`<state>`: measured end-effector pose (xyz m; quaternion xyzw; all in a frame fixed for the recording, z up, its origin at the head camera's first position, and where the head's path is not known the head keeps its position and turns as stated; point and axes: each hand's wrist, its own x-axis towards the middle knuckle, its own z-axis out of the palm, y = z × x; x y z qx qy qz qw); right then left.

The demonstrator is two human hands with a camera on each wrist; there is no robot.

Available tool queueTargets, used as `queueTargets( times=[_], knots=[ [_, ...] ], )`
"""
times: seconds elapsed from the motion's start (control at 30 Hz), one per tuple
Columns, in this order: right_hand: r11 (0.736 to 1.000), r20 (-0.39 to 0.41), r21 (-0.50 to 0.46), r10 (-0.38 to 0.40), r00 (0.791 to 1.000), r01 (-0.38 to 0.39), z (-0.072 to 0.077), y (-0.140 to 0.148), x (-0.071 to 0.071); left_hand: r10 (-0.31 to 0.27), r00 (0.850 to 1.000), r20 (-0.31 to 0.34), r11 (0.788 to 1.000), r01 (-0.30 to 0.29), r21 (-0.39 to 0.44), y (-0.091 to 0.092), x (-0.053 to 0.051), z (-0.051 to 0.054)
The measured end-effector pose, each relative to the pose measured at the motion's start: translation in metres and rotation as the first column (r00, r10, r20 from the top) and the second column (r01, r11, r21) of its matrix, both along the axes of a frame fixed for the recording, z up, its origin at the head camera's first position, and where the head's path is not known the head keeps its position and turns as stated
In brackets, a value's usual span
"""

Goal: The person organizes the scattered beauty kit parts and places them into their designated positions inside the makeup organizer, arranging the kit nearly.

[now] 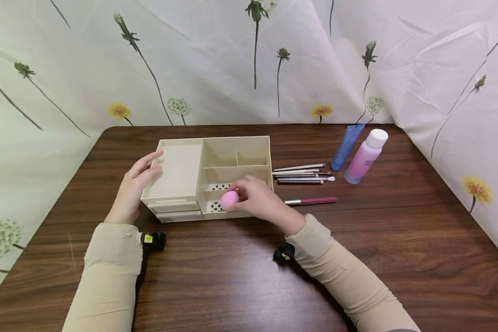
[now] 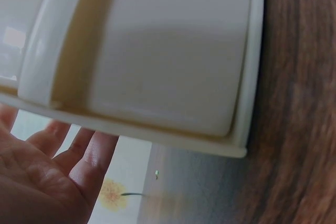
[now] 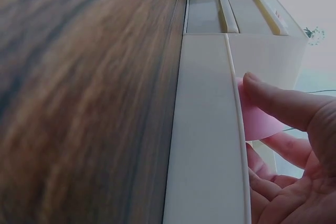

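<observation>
A cream desk organizer [image 1: 177, 168] stands on the dark wooden table, with two drawers at its front left and open compartments on the right. My left hand [image 1: 133, 189] rests against its left side, fingers extended; in the left wrist view the fingers [image 2: 94, 163] lie along the organizer's side. Over the front right compartment, my right hand [image 1: 259, 198] pinches a rounded pink makeup sponge [image 1: 229, 200] between thumb and fingers. In the right wrist view, the organizer's front wall partly hides the sponge [image 3: 257, 116]. Black-and-white patterned lining [image 1: 215, 206] shows in the front compartments.
Several makeup brushes [image 1: 303, 175] lie right of the organizer, with a red-handled brush [image 1: 318, 200] nearer the front. Farther right stand a blue tube [image 1: 346, 148] and a pink bottle with a white cap [image 1: 364, 159]. A flower-print cloth [image 1: 216, 60] hangs behind the table.
</observation>
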<state>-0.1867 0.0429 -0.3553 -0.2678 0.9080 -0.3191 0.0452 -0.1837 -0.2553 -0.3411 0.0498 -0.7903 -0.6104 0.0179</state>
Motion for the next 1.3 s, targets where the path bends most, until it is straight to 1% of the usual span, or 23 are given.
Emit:
queueTargets(
  times=[0.13, 0.37, 0.6, 0.93, 1.13, 1.3],
  knots=[
    [1.000, 0.003, -0.009, 0.002, 1.000, -0.002, 0.001, 0.000, 0.000, 0.001, 1.000, -0.002, 1.000, -0.001, -0.006, 0.000, 0.000, 0.000],
    [1.000, -0.006, 0.008, 0.025, 1.000, -0.025, 0.004, 0.001, -0.002, 0.001, 1.000, -0.005, 1.000, -0.001, 0.002, -0.001, -0.001, 0.000],
    [0.999, 0.034, 0.000, 0.049, 0.998, -0.049, 0.007, 0.003, -0.003, 0.000, 1.000, -0.007, 1.000, 0.000, -0.004, 0.000, 0.000, 0.002],
    [0.997, 0.092, -0.059, 0.063, 0.994, -0.057, 0.014, 0.006, -0.002, 0.001, 1.000, 0.000, 1.000, -0.001, 0.015, 0.000, 0.000, 0.000],
    [0.991, 0.086, -0.106, 0.090, 0.992, -0.081, 0.019, 0.011, 0.001, -0.003, 1.000, 0.008, 1.000, 0.002, 0.029, -0.001, -0.001, -0.001],
    [0.988, 0.082, -0.123, 0.100, 0.992, -0.090, 0.021, 0.019, 0.006, -0.005, 1.000, 0.013, 1.000, 0.004, 0.026, -0.001, 0.000, -0.001]
  ],
)
